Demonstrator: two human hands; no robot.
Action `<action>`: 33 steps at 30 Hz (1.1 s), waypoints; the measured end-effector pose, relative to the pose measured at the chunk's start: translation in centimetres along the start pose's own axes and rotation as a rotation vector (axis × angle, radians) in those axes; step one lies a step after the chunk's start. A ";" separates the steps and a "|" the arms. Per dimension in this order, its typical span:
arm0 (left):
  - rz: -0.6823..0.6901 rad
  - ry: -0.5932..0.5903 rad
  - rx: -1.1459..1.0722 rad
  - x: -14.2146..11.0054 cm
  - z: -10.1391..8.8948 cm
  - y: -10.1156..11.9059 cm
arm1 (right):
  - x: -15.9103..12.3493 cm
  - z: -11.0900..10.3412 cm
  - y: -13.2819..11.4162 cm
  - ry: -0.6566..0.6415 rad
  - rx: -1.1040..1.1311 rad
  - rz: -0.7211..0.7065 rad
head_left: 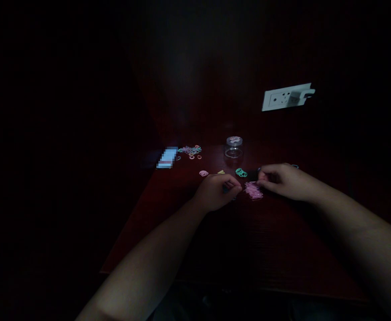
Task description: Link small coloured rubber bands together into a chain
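Observation:
In dim light, my left hand [217,191] rests on the dark red table [189,240] with its fingers curled into a pinch; what they hold is too dark to name. My right hand [280,179] is also curled in a pinch, just right of a small pile of pink rubber bands [253,190] that lies between the two hands. A few green bands [241,172] lie just beyond the hands, with a pink band [203,173] and a yellowish one [221,171] to their left.
A small clear jar [234,147] stands behind the hands. A scatter of mixed coloured bands [190,151] lies at the back left beside a bright blue-white object [167,158]. A white wall socket [287,96] with a plug sits upper right. The table's front edge is near me.

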State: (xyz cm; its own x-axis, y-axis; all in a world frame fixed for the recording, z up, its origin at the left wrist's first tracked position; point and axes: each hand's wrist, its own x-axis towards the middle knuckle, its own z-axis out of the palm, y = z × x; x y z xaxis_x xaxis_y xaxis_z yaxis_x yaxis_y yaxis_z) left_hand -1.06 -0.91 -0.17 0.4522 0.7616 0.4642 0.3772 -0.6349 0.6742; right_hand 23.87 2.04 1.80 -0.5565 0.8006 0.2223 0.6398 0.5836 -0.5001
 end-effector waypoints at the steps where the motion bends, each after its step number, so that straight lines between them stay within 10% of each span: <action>1: 0.002 0.000 0.003 0.0 0.0 0.0 | 0.0 0.0 0.0 -0.003 0.004 0.004; 25: 0.055 0.042 0.181 0.3 -1.1 -0.2 | 0.2 0.2 0.0 0.006 -0.013 0.023; 33: -0.171 0.291 0.359 1.0 -4.4 -4.0 | 0.3 0.2 0.2 0.078 -0.039 0.054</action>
State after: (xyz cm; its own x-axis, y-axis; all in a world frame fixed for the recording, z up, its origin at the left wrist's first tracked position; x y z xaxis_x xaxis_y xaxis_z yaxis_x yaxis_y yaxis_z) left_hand -5.69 2.93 0.10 0.1344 0.8308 0.5400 0.7040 -0.4636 0.5380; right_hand 23.69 2.36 1.61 -0.4788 0.8383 0.2608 0.6888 0.5429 -0.4804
